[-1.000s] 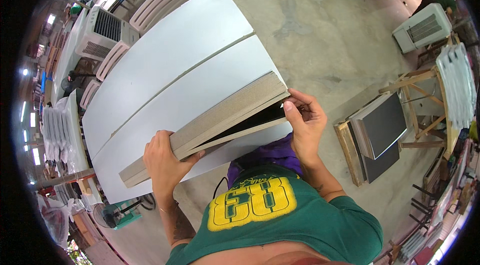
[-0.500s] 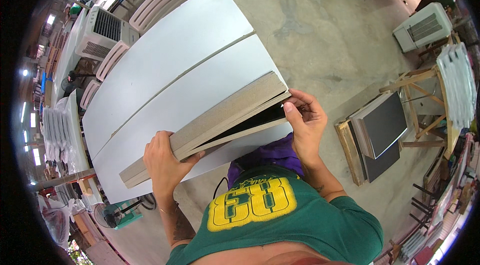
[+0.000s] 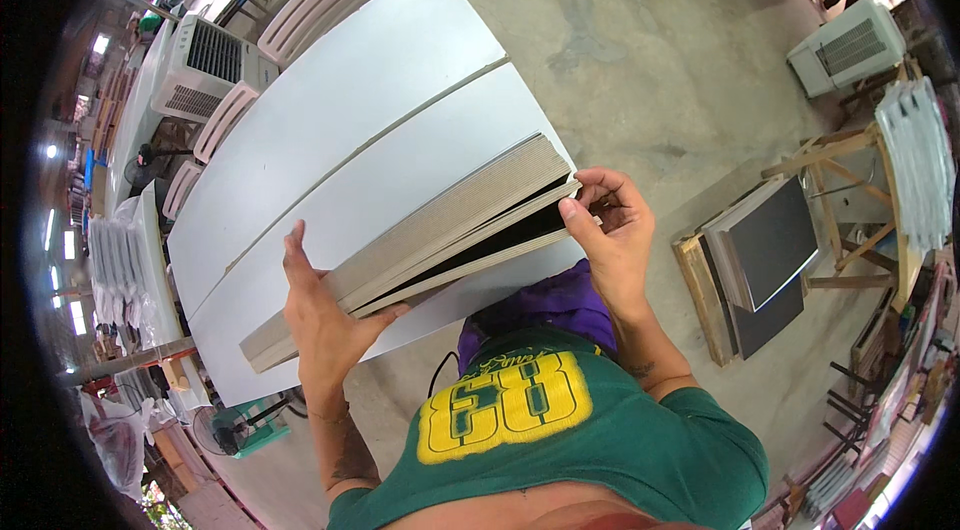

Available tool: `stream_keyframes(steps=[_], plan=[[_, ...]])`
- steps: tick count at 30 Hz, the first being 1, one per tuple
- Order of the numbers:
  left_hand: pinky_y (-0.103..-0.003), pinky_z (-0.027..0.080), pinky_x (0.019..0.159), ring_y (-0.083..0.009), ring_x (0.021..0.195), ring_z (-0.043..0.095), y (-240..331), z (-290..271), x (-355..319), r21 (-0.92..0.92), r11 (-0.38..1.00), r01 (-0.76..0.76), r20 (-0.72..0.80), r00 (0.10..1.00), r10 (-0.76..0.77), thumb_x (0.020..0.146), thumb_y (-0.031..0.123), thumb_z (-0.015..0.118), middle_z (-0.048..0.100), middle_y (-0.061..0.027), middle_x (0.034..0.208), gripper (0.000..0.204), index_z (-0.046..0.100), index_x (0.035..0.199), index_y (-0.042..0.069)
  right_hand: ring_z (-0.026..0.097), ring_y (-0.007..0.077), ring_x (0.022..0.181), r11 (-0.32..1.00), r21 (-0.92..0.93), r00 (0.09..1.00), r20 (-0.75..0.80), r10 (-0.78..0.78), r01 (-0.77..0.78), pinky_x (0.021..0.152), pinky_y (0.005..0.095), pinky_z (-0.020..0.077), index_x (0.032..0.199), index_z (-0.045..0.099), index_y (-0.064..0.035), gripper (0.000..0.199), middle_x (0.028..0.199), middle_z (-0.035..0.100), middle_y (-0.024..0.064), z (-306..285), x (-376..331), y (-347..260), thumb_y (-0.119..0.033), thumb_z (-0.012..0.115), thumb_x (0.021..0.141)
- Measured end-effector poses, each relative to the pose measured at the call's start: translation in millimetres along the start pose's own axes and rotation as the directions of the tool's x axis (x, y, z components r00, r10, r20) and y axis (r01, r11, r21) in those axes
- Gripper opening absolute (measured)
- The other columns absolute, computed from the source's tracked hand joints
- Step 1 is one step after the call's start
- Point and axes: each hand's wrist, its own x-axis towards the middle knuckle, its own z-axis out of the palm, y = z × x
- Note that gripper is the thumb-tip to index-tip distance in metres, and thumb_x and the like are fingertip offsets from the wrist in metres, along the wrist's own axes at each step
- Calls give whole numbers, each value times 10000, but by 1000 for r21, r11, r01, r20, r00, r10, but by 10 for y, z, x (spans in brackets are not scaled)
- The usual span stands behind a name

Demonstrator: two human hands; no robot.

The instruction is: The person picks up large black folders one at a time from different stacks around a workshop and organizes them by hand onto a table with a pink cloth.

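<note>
In the head view I am seeing almost nothing changing from half a second ago: both hands are staying where they were on the stack of grey boards [image 3: 420, 235], and the dark gap near the stack's right end is looking the same. The stack is lying in the centre of the frame, resting on the lower of two white tabletops [image 3: 330, 180] and running from lower left to upper right. My left hand [image 3: 325, 315] is clasping the long edge of the stack at lower centre, thumb underneath and fingers curled over the top. My right hand [image 3: 610, 230] is pinching the right end, thumb and fingertips closed on the upper sheets, which are sitting lifted off the ones below.

The tabletops are lying side by side with a thin seam between them. Around them the concrete floor [image 3: 640, 50] is spreading across the upper right. Pale plastic chairs [image 3: 320, 0] and a white air cooler [image 3: 205, 65] are standing at upper left, a second cooler [image 3: 850, 45] at upper right, and dark framed panels [image 3: 760, 260] are leaning by a wooden stand [image 3: 850, 190] at right.
</note>
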Motion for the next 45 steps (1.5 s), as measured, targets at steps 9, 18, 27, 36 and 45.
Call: stream_keyframes(steps=[9,18,27,36,45], plan=[[-491,513,902,-456,1132,565,-63,62,31,172,973,-151,-138,975,176,445,448,909,73,-280,1548,1519,-146,1503,171,529,61,744,1000,-10,1000,10,-25,26,725,226,422,1085,601,-1,312,797,579,-16,-1,-1,19,2,712,792],[-466,509,872,-451,1133,559,-38,17,34,152,988,-22,-11,1000,24,453,487,892,258,-272,1503,1436,21,1511,57,510,67,750,1000,-12,1000,5,-13,13,728,222,414,1043,603,-11,279,790,549,-19,24,26,5,-6,717,789],[-458,437,983,-448,1311,398,-45,21,8,94,995,22,-9,1000,-21,438,344,922,286,-319,1470,1382,98,1503,32,485,77,825,998,-3,991,121,-56,57,760,233,414,960,586,-14,119,909,532,13,-78,-28,104,-23,638,853],[-464,453,962,-446,1278,440,-37,15,30,95,995,32,-2,1000,-31,445,363,917,301,-303,1471,1362,125,1496,15,495,78,836,994,-82,993,96,-62,70,781,221,434,1324,524,7,444,1058,586,69,35,-47,16,1,571,883],[-464,475,921,-451,1199,516,-58,46,29,99,995,23,-18,1000,-21,447,388,911,354,-309,1439,1357,135,1496,12,515,75,835,999,-37,996,85,-35,38,780,215,438,1299,540,11,413,1066,601,69,32,-58,16,-4,577,888]])
